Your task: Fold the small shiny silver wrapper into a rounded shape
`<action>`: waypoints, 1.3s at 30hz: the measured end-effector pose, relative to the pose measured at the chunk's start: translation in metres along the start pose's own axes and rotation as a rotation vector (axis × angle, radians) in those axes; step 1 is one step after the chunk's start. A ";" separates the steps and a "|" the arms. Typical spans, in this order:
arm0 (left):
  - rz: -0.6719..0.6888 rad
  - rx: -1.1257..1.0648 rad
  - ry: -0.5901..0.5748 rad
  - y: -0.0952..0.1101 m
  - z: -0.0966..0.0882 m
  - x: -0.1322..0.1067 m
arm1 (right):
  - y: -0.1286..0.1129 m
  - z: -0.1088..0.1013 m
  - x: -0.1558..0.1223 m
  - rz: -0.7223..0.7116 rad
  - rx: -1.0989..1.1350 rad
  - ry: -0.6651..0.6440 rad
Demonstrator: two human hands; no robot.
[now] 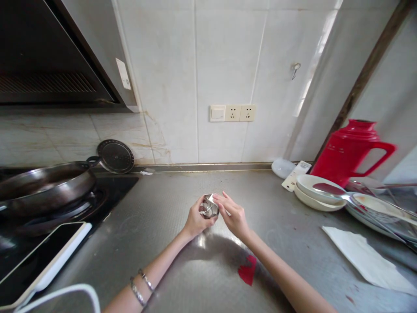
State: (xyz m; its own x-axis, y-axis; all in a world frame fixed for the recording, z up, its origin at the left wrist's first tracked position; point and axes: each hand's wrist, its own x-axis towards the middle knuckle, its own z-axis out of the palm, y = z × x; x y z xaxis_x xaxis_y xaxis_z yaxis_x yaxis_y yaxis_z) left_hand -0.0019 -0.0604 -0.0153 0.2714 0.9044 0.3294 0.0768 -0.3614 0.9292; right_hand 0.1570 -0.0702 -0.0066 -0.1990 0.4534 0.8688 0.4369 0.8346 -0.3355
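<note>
At the grey metal table [163, 204], our left hand [196, 218] curls its fingers around a small, round, silvery metal container [209, 210]; our right hand [233, 214] touches a white scrap [211, 198] at its top (fingers gripping or not, we cannot tell).

My left arm [167, 260] and right arm [283, 271] slant in from the bottom edge, btw. Got my left hand [197, 219] curled in a grip just below mid-frame; my right hand's [237, 218] right beside it, fingers [224, 201] pointing upper left.
</note>
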 end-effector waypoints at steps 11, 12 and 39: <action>-0.029 0.011 0.030 -0.003 -0.002 0.002 | 0.001 0.003 0.003 0.104 0.034 0.039; -0.040 -0.005 0.035 -0.003 -0.002 0.002 | 0.000 0.002 0.002 0.086 0.031 0.030; 0.039 0.053 0.016 -0.006 -0.004 0.003 | 0.004 0.006 -0.002 0.105 0.056 0.038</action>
State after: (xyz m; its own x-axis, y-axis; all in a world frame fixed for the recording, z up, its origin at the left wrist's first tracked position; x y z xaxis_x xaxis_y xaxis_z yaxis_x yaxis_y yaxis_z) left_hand -0.0057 -0.0551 -0.0188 0.2595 0.8928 0.3683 0.1177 -0.4077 0.9055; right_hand 0.1543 -0.0658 -0.0118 -0.1207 0.5275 0.8409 0.4032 0.8001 -0.4441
